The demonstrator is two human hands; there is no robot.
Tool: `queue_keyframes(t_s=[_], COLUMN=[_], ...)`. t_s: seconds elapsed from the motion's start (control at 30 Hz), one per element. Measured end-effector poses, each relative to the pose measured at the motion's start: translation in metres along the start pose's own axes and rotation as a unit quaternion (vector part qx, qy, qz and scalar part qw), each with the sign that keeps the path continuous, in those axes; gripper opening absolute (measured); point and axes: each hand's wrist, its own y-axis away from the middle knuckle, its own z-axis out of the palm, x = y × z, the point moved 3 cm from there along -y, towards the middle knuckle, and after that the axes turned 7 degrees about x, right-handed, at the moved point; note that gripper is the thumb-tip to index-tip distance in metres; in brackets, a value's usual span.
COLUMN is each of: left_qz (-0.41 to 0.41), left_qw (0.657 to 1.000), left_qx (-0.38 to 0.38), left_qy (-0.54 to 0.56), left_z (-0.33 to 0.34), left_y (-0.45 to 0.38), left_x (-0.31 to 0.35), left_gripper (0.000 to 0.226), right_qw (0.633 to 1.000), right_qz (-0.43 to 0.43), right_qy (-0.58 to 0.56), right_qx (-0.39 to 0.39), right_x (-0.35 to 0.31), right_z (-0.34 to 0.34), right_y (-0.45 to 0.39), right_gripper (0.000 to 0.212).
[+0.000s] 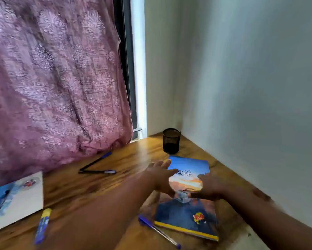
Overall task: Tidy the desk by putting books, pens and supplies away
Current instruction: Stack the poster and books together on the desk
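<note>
The book (187,201) lies flat on the counter (133,159), in front of the black cup (171,141). The left hand (160,177) rests on its left edge, fingers straight and spread. The right hand (208,186) lies on its right edge; blur hides its fingers. A pen (158,230) touches the book's near-left corner.

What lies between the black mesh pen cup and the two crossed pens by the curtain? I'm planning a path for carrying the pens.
Only bare wooden desk shows between the black mesh pen cup and the two crossed pens, seen in the head view.
</note>
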Motion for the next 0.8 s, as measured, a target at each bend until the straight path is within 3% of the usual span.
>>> queue_keyframes(t_s=[0.03,0.23,0.5,0.8], left_qz=[0.002,-0.04,-0.057,-0.049], left_qw=[1.0,0.993,0.992,0.995], left_qx=[-0.02,-0.11,-0.111,-0.086], left_qy=[-0.005,0.017,0.002,-0.007], left_z=[0.006,0.019,0.03,0.044], left_y=[-0.01,-0.053,-0.073,-0.058], left_x=[0.006,0.007,-0.006,-0.013], left_gripper=[0.101,0.11,0.125,0.127], right_qw=[1.0,1.0,0.997,0.985], right_qz=[0.011,-0.011,-0.066,-0.131], right_qy=[-0.026,-0.027,0.022,0.013], right_qx=[-0.009,-0.007,-0.035,-0.109], right_x=[0.007,0.022,0.04,0.045], right_z=[0.009,0.039,0.028,0.005], right_y=[-0.001,-0.015,-0.033,-0.053], right_gripper=[0.152,0.156,0.13,0.125])
